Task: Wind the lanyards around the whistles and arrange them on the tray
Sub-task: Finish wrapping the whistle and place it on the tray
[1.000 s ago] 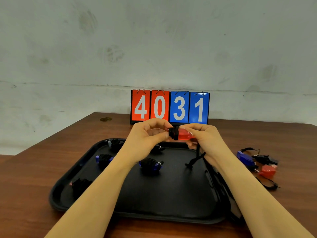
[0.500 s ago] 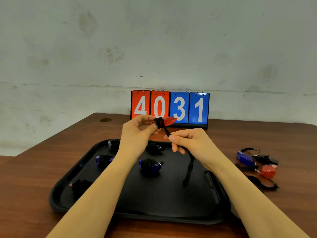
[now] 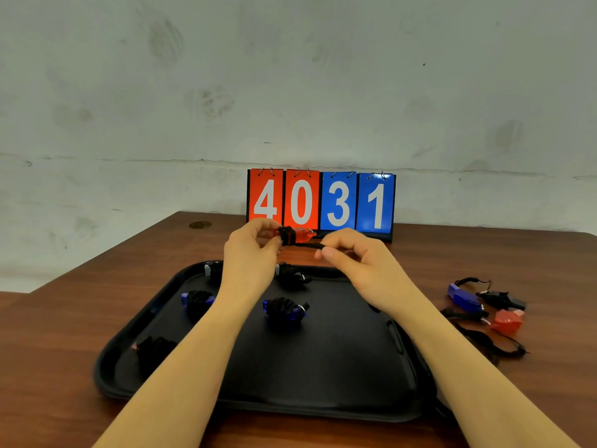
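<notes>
Above the far edge of the tray [image 3: 106, 367] we hold a red whistle [image 3: 300, 235] in the air, our left hand [image 3: 252, 253] pinching its near end while a few black turns already circle its middle. Our right hand [image 3: 352, 257] pinches the lanyard [image 3: 311, 245], drawn taut just beside the whistle.

We judge the task a little past halfway: five wound whistles lie on the tray, two at its far edge [image 3: 290, 276], two blue ones [image 3: 286, 310] near the middle and one toward the near left corner [image 3: 155, 347]. Beyond the tray's right edge, a blue whistle [image 3: 463, 297], a black one [image 3: 504, 300] and a red one [image 3: 507, 321] wait on the tabletop [image 3: 64, 318] with loose cords.

The tray's near right half offers open room; the scoreboard [image 3: 321, 203] stands close behind our hands.
</notes>
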{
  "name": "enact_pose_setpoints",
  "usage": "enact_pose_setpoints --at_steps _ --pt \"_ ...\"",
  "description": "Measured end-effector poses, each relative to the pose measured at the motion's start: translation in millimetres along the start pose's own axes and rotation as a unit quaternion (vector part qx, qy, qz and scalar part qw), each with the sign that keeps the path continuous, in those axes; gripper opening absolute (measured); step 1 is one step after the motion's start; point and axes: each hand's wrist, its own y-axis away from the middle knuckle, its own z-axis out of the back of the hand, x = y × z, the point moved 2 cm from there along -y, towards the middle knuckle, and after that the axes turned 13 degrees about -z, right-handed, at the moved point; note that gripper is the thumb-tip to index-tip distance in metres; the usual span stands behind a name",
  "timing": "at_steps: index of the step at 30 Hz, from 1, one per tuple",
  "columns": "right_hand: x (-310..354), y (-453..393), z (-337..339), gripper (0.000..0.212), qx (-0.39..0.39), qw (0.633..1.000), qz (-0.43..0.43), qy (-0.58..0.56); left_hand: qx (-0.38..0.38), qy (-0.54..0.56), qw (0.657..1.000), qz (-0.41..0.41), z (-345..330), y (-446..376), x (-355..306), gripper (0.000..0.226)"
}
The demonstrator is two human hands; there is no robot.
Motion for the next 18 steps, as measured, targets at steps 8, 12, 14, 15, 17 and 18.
enact_pose_setpoints --at_steps 8,12,14,15,17,18 --pt "-4.0 1.6 -4.3 0.018 -0.102 0.975 0.083 0.179 0.074 -0.05 0.995 -0.05 -5.6 2.9 -4.2 0.021" --pt "-3.7 0.8 -1.4 0.02 -0.146 0.975 0.088 0.145 0.106 -0.042 0.99 -0.085 -7.3 6.1 -9.9 0.022" --pt "-5.5 0.1 0.6 0.019 -0.169 0.979 0.07 0.088 0.126 -0.033 0.987 -0.093 -8.1 7.4 -12.4 0.023" --pt "-6.4 -0.1 1.6 0.018 -0.176 0.981 0.058 0.065 0.137 -0.031 0.986 -0.095 -8.6 8.0 -13.5 0.024" --pt "-8.1 -0.8 3.0 0.015 -0.184 0.982 0.033 0.041 0.162 -0.024 0.982 -0.095 -9.3 9.3 -15.5 0.024" --pt "-9.1 -1.4 3.2 0.015 -0.184 0.982 0.023 0.031 0.173 -0.021 0.98 -0.093 -9.3 9.9 -16.2 0.023"
